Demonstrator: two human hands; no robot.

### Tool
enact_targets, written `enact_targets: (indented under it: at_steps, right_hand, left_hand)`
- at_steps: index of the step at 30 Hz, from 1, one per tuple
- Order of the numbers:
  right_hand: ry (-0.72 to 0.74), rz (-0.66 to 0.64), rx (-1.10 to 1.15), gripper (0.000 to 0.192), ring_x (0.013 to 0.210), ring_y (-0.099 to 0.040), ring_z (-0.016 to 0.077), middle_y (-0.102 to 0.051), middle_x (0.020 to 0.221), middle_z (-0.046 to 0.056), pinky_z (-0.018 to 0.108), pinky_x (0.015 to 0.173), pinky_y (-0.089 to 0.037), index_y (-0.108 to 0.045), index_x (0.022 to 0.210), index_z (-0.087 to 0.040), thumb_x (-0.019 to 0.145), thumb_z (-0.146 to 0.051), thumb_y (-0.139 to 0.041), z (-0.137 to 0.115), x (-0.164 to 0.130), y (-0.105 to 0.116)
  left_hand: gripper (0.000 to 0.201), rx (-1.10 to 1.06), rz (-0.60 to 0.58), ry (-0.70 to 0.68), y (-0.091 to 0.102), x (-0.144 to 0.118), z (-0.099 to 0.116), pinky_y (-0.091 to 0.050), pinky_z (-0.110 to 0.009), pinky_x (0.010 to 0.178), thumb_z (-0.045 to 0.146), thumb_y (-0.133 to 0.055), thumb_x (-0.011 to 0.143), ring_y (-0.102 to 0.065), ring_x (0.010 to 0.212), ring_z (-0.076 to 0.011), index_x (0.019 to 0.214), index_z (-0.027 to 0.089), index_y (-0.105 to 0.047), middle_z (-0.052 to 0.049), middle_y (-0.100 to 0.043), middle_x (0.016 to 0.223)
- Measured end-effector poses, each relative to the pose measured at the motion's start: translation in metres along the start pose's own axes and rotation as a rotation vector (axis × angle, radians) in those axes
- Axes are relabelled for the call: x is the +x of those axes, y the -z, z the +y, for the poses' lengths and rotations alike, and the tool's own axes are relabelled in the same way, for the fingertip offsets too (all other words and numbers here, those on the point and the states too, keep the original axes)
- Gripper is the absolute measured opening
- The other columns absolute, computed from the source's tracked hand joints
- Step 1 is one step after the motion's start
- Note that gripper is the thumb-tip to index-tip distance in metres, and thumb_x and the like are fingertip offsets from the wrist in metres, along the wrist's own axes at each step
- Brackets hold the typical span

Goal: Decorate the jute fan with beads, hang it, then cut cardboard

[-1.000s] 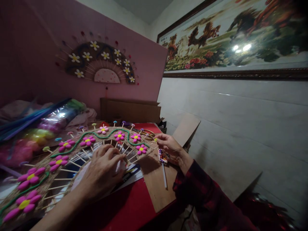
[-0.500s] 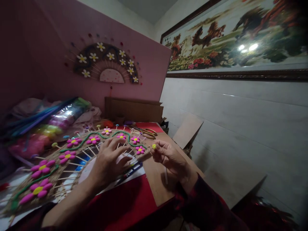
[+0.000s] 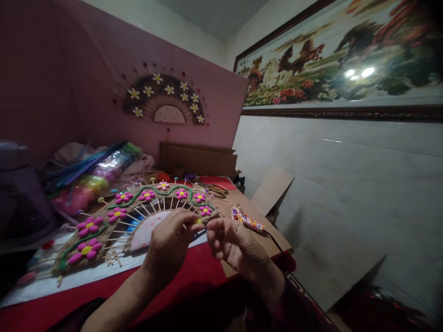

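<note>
"What are the hands doing?"

"They meet at the near right edge of a fan (image 3: 138, 216) that lies flat on the bench (image 3: 194, 276). The left hand (image 3: 173, 242) and right hand (image 3: 230, 242) each have fingertips pressed together on one small yellow bead (image 3: 199, 222), which seems to sit on a thin stick at the fan's end. Both grips are pinches; I cannot tell which one bears the load."

"How would the fan handle?"

"Light and fragile, I'd judge. It is a half-circle of woven straw with thin wooden spokes, pink flowers (image 3: 117, 214) and a green cord stuck on top. The spokes look stiff but easy to snap, and the flowers could pop off. The straw band or the pale centre piece (image 3: 148, 230) looks the safest place to hold."

"And nearby?"

"A beaded strip (image 3: 247, 220) lies just right of the hands, scissors (image 3: 216, 189) further back. A finished fan (image 3: 164, 99) hangs on the pink wall."
</note>
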State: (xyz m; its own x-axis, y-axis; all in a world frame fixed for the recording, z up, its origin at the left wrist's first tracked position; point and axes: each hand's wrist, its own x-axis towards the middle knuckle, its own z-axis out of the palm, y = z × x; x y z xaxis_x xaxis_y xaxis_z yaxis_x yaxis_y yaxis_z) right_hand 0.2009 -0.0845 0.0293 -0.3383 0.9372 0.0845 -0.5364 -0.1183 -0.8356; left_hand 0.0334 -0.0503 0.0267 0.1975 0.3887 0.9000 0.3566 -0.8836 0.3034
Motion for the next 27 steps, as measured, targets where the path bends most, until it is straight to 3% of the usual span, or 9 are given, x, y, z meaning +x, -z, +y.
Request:
enact_targets:
  at_steps: [5, 10, 15, 19, 24, 27]
  right_hand:
    - [0.063, -0.022, 0.013, 0.027, 0.048, -0.030, 0.0052, -0.042, 0.057, -0.005, 0.018, 0.043, -0.021, -0.057, 0.071, -0.016, 0.068, -0.034, -0.077, -0.003, -0.009, -0.011]
    - [0.046, -0.128, -0.040, 0.035, 0.037, -0.017, 0.0051, -0.029, 0.041, -0.010, 0.018, 0.036, -0.016, -0.050, 0.064, -0.019, 0.082, -0.047, -0.059, 0.000, -0.011, -0.015]
    - [0.091, -0.071, -0.068, 0.027, 0.039, -0.026, 0.0033, -0.045, 0.050, -0.007, 0.016, 0.037, -0.020, -0.056, 0.075, -0.017, 0.077, -0.041, -0.067, 0.003, -0.006, -0.020]
    - [0.116, -0.064, -0.124, 0.040, 0.031, -0.018, 0.0026, -0.033, 0.037, -0.009, 0.016, 0.031, -0.014, -0.051, 0.061, -0.017, 0.082, -0.049, -0.058, 0.001, 0.007, -0.018]
    - [0.039, 0.006, -0.174, 0.030, 0.034, -0.025, 0.0016, -0.052, 0.050, -0.006, 0.014, 0.031, -0.018, -0.056, 0.074, -0.016, 0.074, -0.042, -0.071, -0.005, 0.026, -0.008]
    - [0.028, -0.021, -0.159, 0.032, 0.030, -0.019, 0.0020, -0.042, 0.039, -0.008, 0.015, 0.029, -0.014, -0.054, 0.069, -0.016, 0.081, -0.046, -0.061, -0.008, 0.034, -0.001]
  left_hand:
    - [0.007, 0.015, -0.006, -0.069, 0.014, 0.000, -0.002, -0.048, -0.025, 0.059, 0.023, -0.058, 0.085, -0.061, 0.065, -0.0125, 0.080, 0.018, -0.060, -0.003, -0.066, 0.075]
    - [0.009, 0.007, -0.011, -0.055, 0.020, 0.003, -0.005, -0.046, -0.023, 0.055, 0.025, -0.060, 0.084, -0.056, 0.060, -0.0104, 0.080, 0.017, -0.060, -0.001, -0.063, 0.071]
    - [0.009, -0.003, 0.006, -0.081, 0.020, 0.003, -0.008, -0.046, -0.023, 0.056, 0.025, -0.061, 0.083, -0.055, 0.061, -0.0102, 0.080, 0.018, -0.059, 0.000, -0.063, 0.072]
    - [0.006, -0.027, -0.013, -0.094, 0.018, 0.004, -0.012, -0.047, -0.024, 0.059, 0.022, -0.062, 0.083, -0.058, 0.065, -0.0118, 0.080, 0.018, -0.059, -0.001, -0.063, 0.071]
    - [0.003, -0.021, -0.025, -0.133, 0.012, 0.011, -0.021, -0.047, -0.024, 0.061, 0.016, -0.063, 0.081, -0.059, 0.069, -0.0127, 0.081, 0.018, -0.060, -0.002, -0.064, 0.075]
    - [0.002, -0.014, -0.044, -0.162, 0.007, 0.017, -0.027, -0.048, -0.025, 0.063, 0.016, -0.062, 0.081, -0.060, 0.071, -0.0128, 0.083, 0.017, -0.061, -0.002, -0.064, 0.076]
